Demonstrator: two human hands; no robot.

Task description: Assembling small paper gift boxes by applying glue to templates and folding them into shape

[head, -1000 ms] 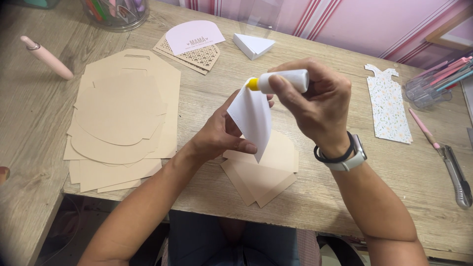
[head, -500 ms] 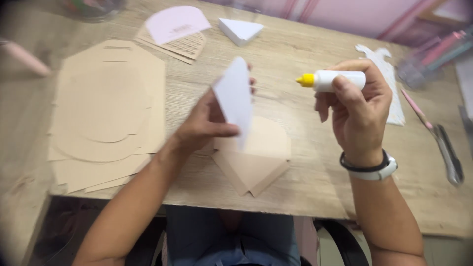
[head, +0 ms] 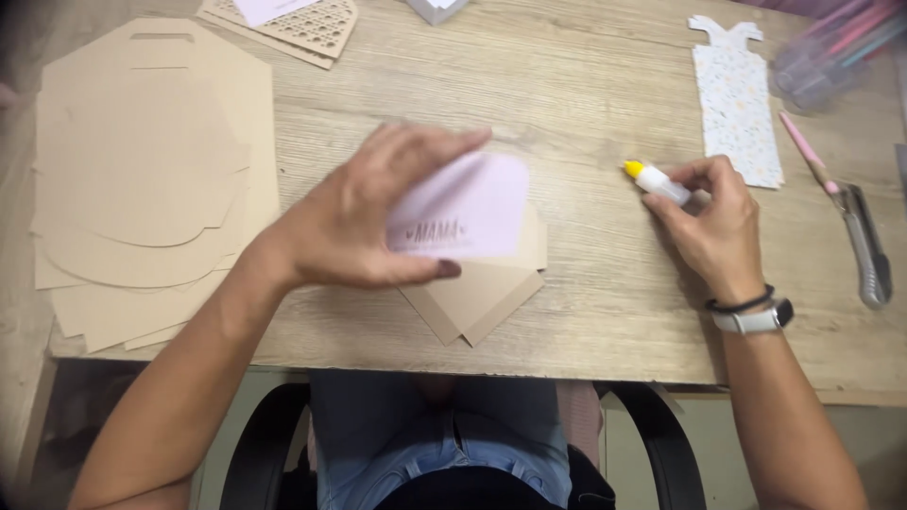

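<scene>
The pale pink card (head: 470,206) sits right at the middle of the wooden surface (head: 586,113), lying over a small stack of tan cut-outs with pointed lower ends (head: 472,300), and the left hand (head: 364,217) is on it, fingers spread over its left side and top edge, thumb tucked along the bottom edge, pinching the card between them. Over to the right, well apart from the card, the right hand (head: 709,222) is curled around a small white glue tube with a yellow tip (head: 655,181), the tip pointing left toward the card and resting low at the surface. A watch and a dark band ride on that right wrist. Further out, a big fan of tan card sheets (head: 142,179) covers the left of the surface, a lattice-cut tan piece (head: 312,28) lies at the top, a speckled white dress-shaped cut-out (head: 735,104) lies just beyond the right hand, and a craft knife (head: 864,250) lies near the right edge with a pink pen (head: 803,146) above it.
</scene>
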